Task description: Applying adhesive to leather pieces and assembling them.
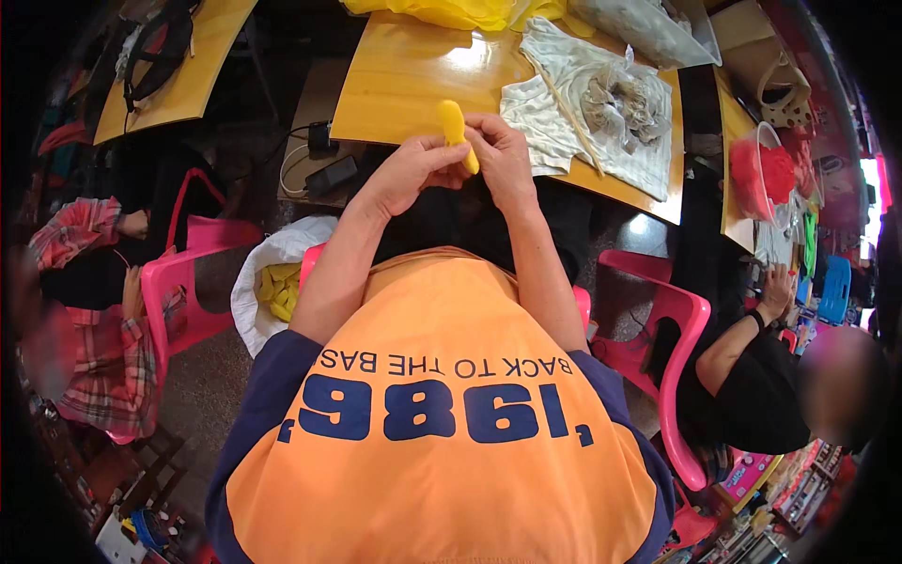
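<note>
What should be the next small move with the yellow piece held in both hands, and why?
Probably pressing the fingertips further along the yellow piece: the left hand and right hand pinch only its lower end, above the wooden table, while its upper part stands free.

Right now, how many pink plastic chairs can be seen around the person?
3. One pink chair on the left, one pink chair on the right beside a seated person, and one under the wearer, its edge showing. Others may be hidden.
</note>
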Tool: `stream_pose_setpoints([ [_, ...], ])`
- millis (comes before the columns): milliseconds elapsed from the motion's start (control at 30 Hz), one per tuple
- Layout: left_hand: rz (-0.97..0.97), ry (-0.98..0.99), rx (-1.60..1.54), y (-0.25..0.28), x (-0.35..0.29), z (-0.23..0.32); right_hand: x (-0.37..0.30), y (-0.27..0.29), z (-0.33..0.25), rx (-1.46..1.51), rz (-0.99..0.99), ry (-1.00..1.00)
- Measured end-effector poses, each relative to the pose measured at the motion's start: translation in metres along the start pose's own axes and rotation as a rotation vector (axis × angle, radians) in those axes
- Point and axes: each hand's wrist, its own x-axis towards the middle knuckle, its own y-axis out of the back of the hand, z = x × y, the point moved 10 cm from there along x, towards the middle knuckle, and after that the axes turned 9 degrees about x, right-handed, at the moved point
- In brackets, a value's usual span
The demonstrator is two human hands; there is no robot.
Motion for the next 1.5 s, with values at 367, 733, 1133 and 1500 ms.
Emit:
stream_pose_setpoints([
  [367, 0.357, -0.172, -0.227, 0.034, -0.002, 0.013, -0.019, 0.015, -0.042, -0.124, 0.244, 0.267],
  [733, 0.012, -0.129, -0.623, 0.021, -0.007, 0.036, -0.013, 0.017, -0.016, 0.338, 0.08, -0.004],
  [1133, 0.719, -0.503, -0.075, 0.064, -0.026, 0.052, -0.024, 0.002, -0.022, -0.026, -0.057, 0.003],
  [1500, 0.42, -0.483, 0.224, 0.02, -0.02, 0.058, -0.014, 0.011, -0.039, 0.116, 0.065, 0.079],
])
